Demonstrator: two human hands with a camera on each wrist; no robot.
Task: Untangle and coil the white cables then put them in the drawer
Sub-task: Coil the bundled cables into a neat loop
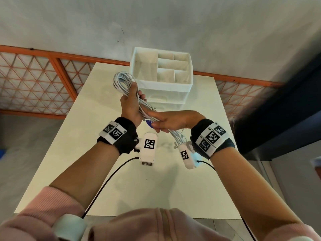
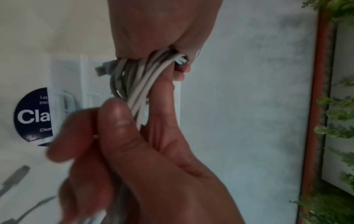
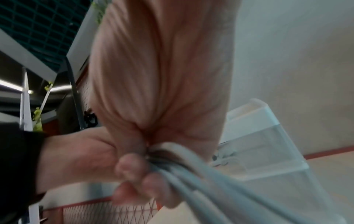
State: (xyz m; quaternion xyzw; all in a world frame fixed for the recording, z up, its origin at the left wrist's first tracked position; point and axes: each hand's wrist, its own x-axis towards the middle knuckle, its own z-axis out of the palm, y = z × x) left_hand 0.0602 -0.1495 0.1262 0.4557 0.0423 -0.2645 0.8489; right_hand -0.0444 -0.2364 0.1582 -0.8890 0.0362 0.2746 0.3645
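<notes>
Both hands, left (image 1: 129, 108) and right (image 1: 171, 121), grip coiled cables (image 1: 125, 82); untangling appears done, drawer (image 1: 165, 100) shut, stowing remains.

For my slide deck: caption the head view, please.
Both hands, left hand and right hand, grip bundled white cables before drawer organizer.

Both forearms raised; left hand (image 1: 129, 103) grip closed, right hand (image 1: 171, 121) grip closed, hands touching.

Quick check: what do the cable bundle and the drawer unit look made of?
White cables: smooth, matte plastic-looking jacket, bending freely in loops. Drawer unit: likely rigid plastic, opaque white divided top, translucent glossy drawer fronts showing faint reflections.
</notes>
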